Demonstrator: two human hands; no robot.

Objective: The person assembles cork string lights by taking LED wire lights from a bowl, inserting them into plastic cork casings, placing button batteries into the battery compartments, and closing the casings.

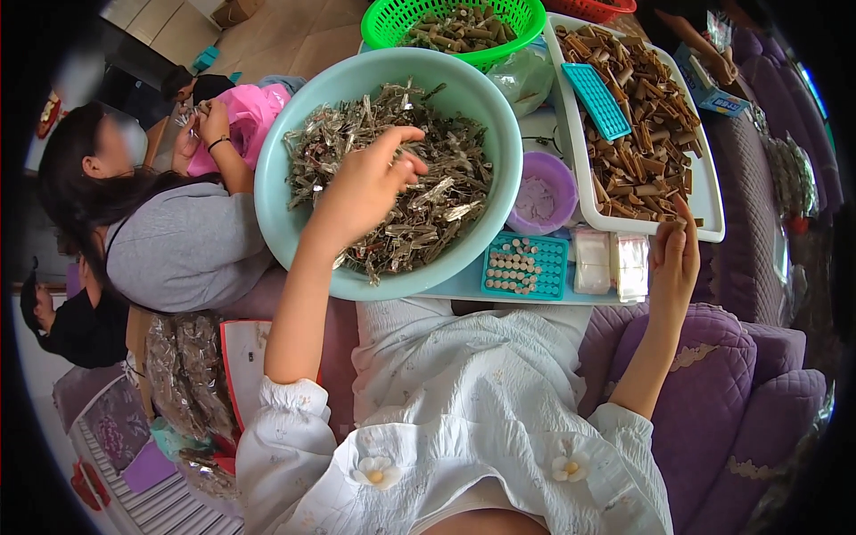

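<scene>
My left hand [367, 183] hovers over the large pale-green basin [269, 209], fingers bent and apart with nothing seen between them. Inside the basin lies a heap of shiny, twisted clear-wrapped strips [446, 192]. At the near right corner of a white tray [711, 201], my right hand [675, 254] is closed, thumb against the fingers; anything pinched there is too small to make out. That tray holds many short brown cardboard-like tubes [637, 165]. Between my hands sits a teal grid mould [553, 281] with small round pale-topped pieces in several of its holes.
A purple bowl [557, 178] and stacks of small clear bags [593, 263] stand beside the mould. Another teal mould [596, 100] rests on the tubes. Beyond is a green basket [379, 27]. At left sits a person [183, 236] with a pink bag [250, 120].
</scene>
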